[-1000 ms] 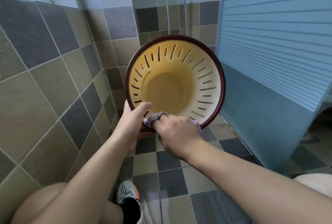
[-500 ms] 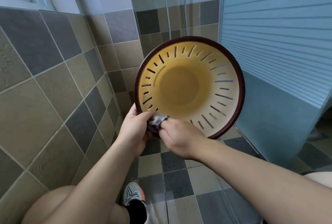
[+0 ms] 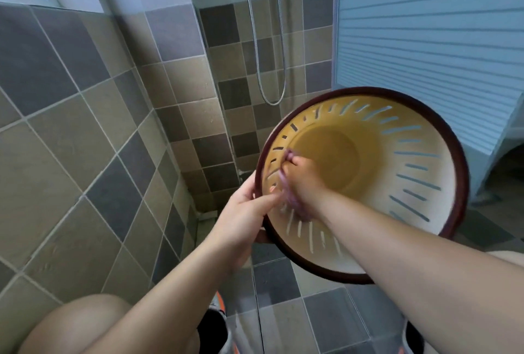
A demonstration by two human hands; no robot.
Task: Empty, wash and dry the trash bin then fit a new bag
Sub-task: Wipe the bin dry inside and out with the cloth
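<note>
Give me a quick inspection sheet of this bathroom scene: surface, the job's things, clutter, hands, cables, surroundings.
Surface: grey and beige tiled floor, bare where visible.
Job's things: yellow slotted plastic trash bin with dark red rim, tilted with its mouth toward the camera, empty; purple cloth inside, blurred.
Clutter: nothing seen.
Hands: left hand grips the rim; right hand holds the cloth against the inner wall.
Cables: metal shower hose hanging.
Surroundings: tiled walls, blue ribbed panel.
</note>
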